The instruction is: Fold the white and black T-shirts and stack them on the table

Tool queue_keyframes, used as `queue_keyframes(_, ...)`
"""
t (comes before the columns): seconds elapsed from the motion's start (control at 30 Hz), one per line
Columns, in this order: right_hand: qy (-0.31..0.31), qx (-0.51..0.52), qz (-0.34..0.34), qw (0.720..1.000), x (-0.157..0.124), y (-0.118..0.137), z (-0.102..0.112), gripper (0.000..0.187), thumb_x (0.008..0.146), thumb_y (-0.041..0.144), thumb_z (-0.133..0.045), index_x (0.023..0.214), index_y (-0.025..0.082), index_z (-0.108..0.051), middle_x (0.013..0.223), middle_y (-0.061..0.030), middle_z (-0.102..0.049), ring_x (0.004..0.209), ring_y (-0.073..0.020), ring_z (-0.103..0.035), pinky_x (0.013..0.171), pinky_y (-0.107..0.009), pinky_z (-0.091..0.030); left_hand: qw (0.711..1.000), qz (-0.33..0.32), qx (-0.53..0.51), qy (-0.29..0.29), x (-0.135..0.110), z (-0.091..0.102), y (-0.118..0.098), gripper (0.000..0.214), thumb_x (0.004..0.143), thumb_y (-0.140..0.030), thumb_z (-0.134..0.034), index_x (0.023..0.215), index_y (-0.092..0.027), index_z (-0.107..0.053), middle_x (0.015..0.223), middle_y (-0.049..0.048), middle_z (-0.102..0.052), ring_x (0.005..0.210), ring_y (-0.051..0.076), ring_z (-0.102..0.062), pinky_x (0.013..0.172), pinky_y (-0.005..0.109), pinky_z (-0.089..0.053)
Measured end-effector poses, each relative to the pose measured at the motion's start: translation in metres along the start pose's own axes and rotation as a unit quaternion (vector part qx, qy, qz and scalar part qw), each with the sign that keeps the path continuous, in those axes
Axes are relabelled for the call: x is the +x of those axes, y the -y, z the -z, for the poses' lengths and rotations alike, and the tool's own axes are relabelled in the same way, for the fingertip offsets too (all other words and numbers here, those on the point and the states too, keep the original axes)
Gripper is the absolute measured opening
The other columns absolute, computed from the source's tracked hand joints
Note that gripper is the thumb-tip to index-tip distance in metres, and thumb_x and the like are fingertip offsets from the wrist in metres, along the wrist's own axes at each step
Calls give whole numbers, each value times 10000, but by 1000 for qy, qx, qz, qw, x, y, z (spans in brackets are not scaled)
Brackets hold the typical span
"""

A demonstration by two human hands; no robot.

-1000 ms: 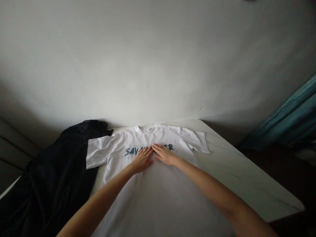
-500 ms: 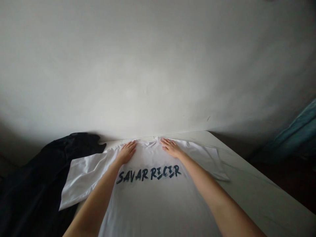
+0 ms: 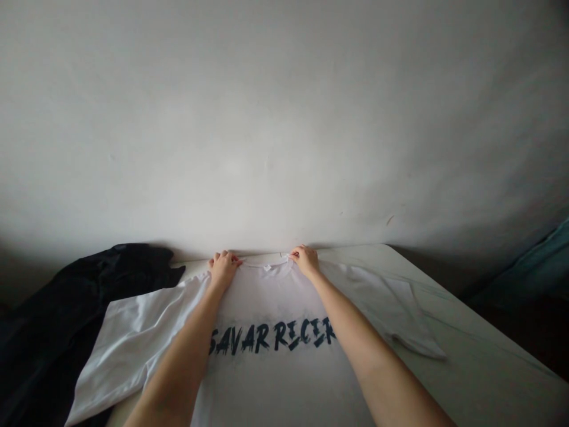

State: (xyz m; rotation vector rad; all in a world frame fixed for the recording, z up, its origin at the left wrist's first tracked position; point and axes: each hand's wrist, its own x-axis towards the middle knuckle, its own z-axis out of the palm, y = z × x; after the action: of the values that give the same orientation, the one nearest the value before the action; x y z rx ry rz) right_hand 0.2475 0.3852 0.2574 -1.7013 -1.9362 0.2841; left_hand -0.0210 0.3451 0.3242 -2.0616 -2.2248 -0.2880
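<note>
A white T-shirt (image 3: 275, 379) with dark brush-style lettering across its chest lies spread on the table, its neckline toward the wall. My left hand (image 3: 223, 268) is closed, pinching the shirt at the left end of the collar. At the collar's right end, my right hand (image 3: 304, 258) pinches the fabric between thumb and fingers. A small white label shows inside the neckline between my hands. Both sleeves are stretched out to the sides, and my forearms cover parts of the shirt front and the last letters.
Black cloth (image 3: 98, 284) is heaped on the left, partly under the left sleeve. The marble-patterned white table (image 3: 471, 332) reaches back to a plain pale wall (image 3: 267, 130). Bluish-green fabric (image 3: 524, 267) hangs in shadow at the far right.
My hands were lying flat beside the collar; now their fingers are closed on its two ends. The neckline is drawn wider, and the shirt sits slightly lower in view.
</note>
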Motion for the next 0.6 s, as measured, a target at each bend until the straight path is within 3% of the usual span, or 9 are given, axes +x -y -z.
queue_keyframes(0.13,-23,-34,-38,998,-10,16,4,184,940,271,-541,1015,221,-701,1127,-97,-661,1108,-249,-561,925,-370,-401,998,-21,51,-40,-11,1,-9,267,942,-341,-474,1065,-206,-668,1177,112,-637,1150,289,-503,993,462,-356)
queue_keyframes(0.27,-29,-40,-47,998,-38,55,-4,365,964,276,-464,1289,158,-582,1368,-174,-532,1240,-304,-488,1009,-427,-379,994,-35,70,-71,-37,-5,-35,419,952,-261,-382,1331,-155,-526,1387,153,-525,1265,304,-448,1065,471,-319)
queue_keyframes(0.37,23,-7,21,999,-68,83,-18,468,997,316,-357,1427,163,-456,1541,-145,-345,1392,-317,-331,1091,-480,-313,996,-53,55,-39,-62,-16,-55,527,955,-235,-313,1462,-111,-386,1549,154,-342,1408,311,-309,1135,478,-247)
queue_keyframes(0.43,70,19,84,994,-86,93,-23,501,1013,293,-264,1495,188,-356,1577,-101,-284,1436,-275,-267,1125,-480,-281,996,-81,48,-5,-76,-22,-60,568,943,-207,-300,1503,-112,-321,1582,130,-277,1453,304,-232,1160,480,-217)
queue_keyframes(0.53,113,26,168,979,-103,87,-18,514,1023,347,-242,1517,226,-317,1590,-70,-252,1459,-238,-222,1163,-470,-231,992,-116,44,29,-93,-22,-53,574,952,-251,-299,1517,-150,-304,1570,118,-309,1449,310,-252,1149,504,-256)
queue_keyframes(0.6,122,5,184,975,-107,69,-8,534,1008,435,-304,1507,249,-344,1600,-66,-214,1466,-265,-197,1172,-489,-204,991,-118,53,38,-100,-16,-36,565,972,-346,-298,1513,-186,-318,1559,107,-336,1434,315,-288,1141,514,-275)
